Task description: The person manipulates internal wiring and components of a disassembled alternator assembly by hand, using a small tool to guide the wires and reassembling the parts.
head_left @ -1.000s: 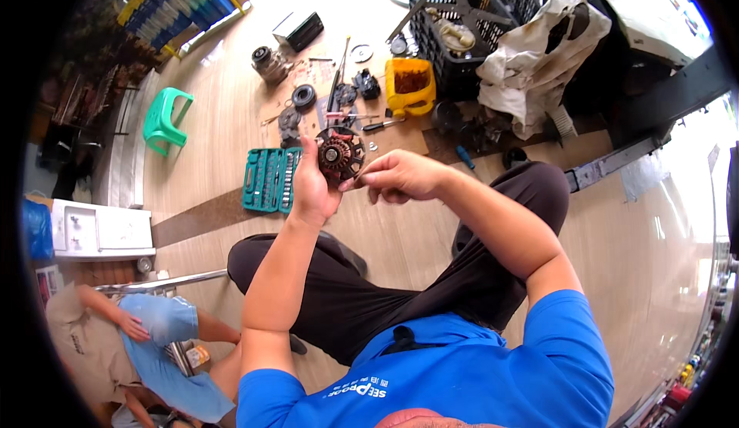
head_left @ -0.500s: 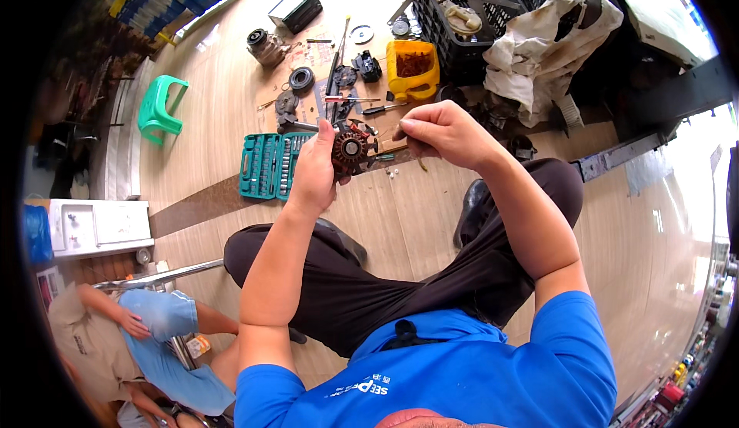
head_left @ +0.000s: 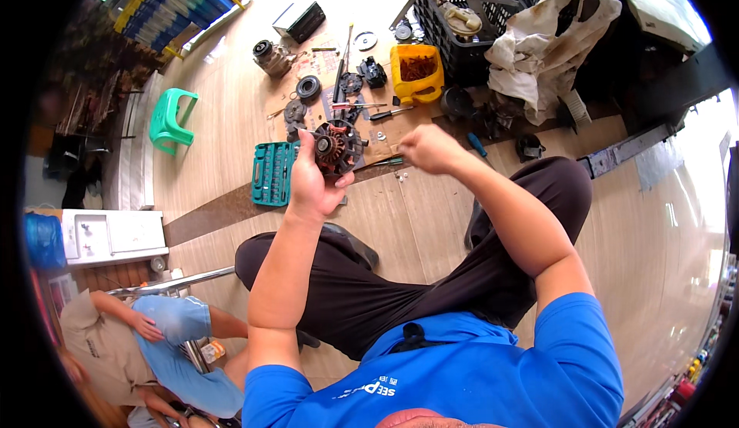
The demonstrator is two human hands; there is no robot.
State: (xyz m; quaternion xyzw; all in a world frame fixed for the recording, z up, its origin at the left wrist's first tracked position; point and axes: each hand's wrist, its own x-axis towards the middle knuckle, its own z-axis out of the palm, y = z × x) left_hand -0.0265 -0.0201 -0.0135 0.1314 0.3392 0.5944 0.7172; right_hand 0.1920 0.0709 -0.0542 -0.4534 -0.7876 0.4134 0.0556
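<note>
My left hand (head_left: pixel 314 182) is closed around a round dark motor part with copper windings (head_left: pixel 332 148), tilted up toward me. My right hand (head_left: pixel 427 151) is a little to its right, fingers pinched; what they hold is too small to make out. Beyond both hands, cardboard (head_left: pixel 315 62) bears a black ring (head_left: pixel 308 87), a cylindrical metal housing (head_left: pixel 269 58), several dark parts and screwdrivers (head_left: pixel 390 113). A teal socket case (head_left: pixel 269 174) lies partly behind my left hand.
A yellow cut jug (head_left: pixel 416 89) and black crates (head_left: pixel 462 35) with stained cloth (head_left: pixel 539 58) stand upper right. A green stool (head_left: pixel 173 120), white board-like fixture (head_left: pixel 112 235) and seated person (head_left: pixel 135 336) are at left. A blue-handled tool (head_left: pixel 476 145) lies near my right knee.
My right hand has moved away from the part, up and rightward, then slightly lower, its fingers still drawn together. My left hand has shifted slightly and turned the part.
</note>
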